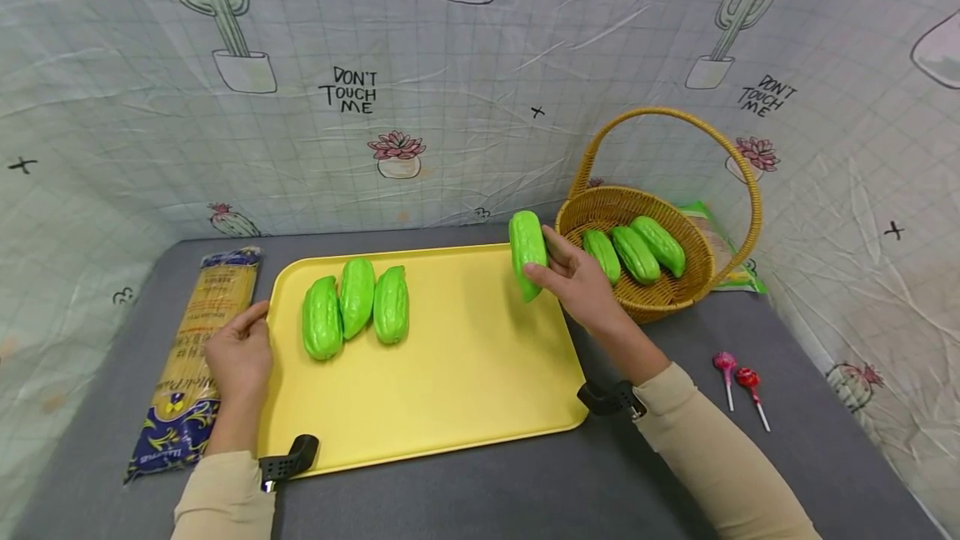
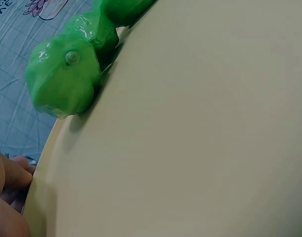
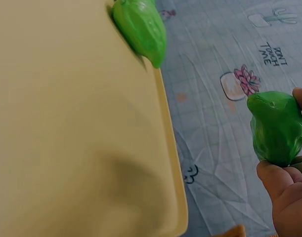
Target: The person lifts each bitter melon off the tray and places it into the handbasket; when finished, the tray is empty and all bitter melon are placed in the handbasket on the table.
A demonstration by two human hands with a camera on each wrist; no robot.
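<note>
My right hand point(image 1: 581, 277) grips a green bitter melon point(image 1: 527, 244) between thumb and fingers, above the right end of the yellow tray point(image 1: 465, 382). In the right wrist view, the held bitter melon point(image 3: 277, 128) appears end-on, beyond the tray's edge. Three more bitter melons point(image 1: 357, 298) lie side by side at the tray's left end. My left hand point(image 1: 242, 352) rests at the left rim, its fingertips touching the outer side; the left wrist view has these fingers point(image 2: 15, 173) right against the edge.
A wicker basket point(image 1: 693, 227) with a tall handle and three bitter melons stands at right. Behind it is a green-edged packet point(image 1: 708, 232). Two lollipops point(image 1: 725, 362) lie on the grey table point(image 1: 480, 498). A spaghetti pack point(image 1: 198, 332) lies left of the tray.
</note>
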